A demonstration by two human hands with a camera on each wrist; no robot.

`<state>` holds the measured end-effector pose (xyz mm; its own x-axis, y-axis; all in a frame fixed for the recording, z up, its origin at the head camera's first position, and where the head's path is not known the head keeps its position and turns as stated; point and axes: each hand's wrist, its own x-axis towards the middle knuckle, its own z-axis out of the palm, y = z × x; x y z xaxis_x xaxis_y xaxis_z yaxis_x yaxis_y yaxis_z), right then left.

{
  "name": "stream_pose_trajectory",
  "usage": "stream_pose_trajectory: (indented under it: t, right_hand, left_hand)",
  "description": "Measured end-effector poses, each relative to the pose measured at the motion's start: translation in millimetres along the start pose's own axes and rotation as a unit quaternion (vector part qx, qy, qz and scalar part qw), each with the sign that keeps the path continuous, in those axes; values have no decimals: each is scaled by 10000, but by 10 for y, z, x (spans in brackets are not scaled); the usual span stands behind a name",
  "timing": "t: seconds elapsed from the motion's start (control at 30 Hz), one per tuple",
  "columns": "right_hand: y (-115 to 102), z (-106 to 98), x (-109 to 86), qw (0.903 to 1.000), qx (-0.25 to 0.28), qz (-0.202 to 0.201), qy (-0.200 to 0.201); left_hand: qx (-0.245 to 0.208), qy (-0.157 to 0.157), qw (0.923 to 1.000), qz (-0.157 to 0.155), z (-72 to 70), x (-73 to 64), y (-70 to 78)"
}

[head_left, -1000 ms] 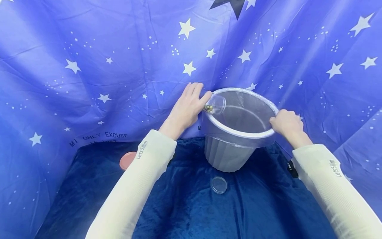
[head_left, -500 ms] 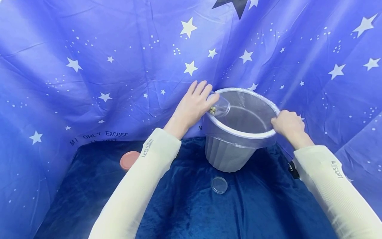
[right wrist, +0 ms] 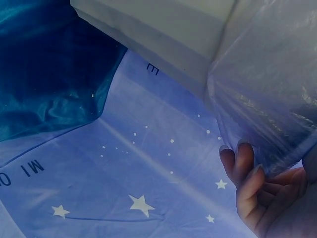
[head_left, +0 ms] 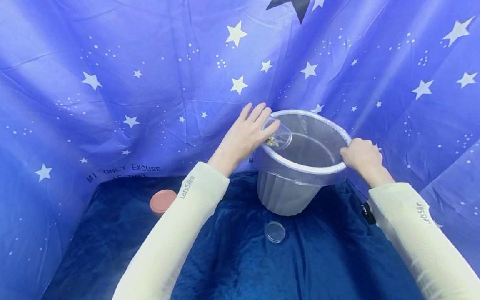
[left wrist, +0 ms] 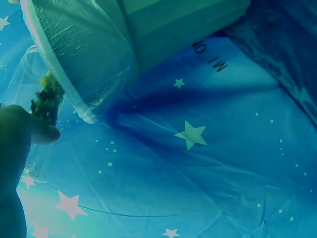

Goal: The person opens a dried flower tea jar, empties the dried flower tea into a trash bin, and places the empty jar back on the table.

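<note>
In the head view my left hand (head_left: 243, 135) holds a clear jar (head_left: 286, 134) on its side, mouth tipped over the left rim of a grey trash bin (head_left: 286, 193). Small yellow-green dried bits (head_left: 272, 142) lie along the jar's lower wall; the left wrist view shows them as a dark clump (left wrist: 47, 99) beyond my thumb. A clear plastic bag lines the bin and folds down outside its rim. My right hand (head_left: 361, 156) grips the bin's right rim. From the right wrist, curled fingers (right wrist: 245, 163) show under the bag's fold (right wrist: 267, 99).
A round clear lid (head_left: 275, 232) lies on the dark blue cloth (head_left: 232, 258) in front of the bin. Partly behind my left sleeve is a round pink object (head_left: 162, 201). A purple star-printed curtain (head_left: 168, 83) hangs close behind the bin.
My left hand has moved right, carrying the jar farther over the bin's rim and tipping it more downward. The right hand keeps its grip on the rim.
</note>
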<state>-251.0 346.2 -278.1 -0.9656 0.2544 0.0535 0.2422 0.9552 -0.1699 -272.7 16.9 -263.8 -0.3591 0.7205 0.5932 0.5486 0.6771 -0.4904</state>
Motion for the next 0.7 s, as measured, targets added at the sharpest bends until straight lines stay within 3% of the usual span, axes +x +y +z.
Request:
stream_pose_trajectory:
  t: [0.23,0.7]
  right_hand:
    - [-10,-10,-13,10000,10,-19,7]
    - [-15,-11,-27,10000,-20,8,-50]
  left_hand:
    - [77,-187,9998,31,-21,20,5]
    - [-264,-380,9982,-379,-14,-26,20]
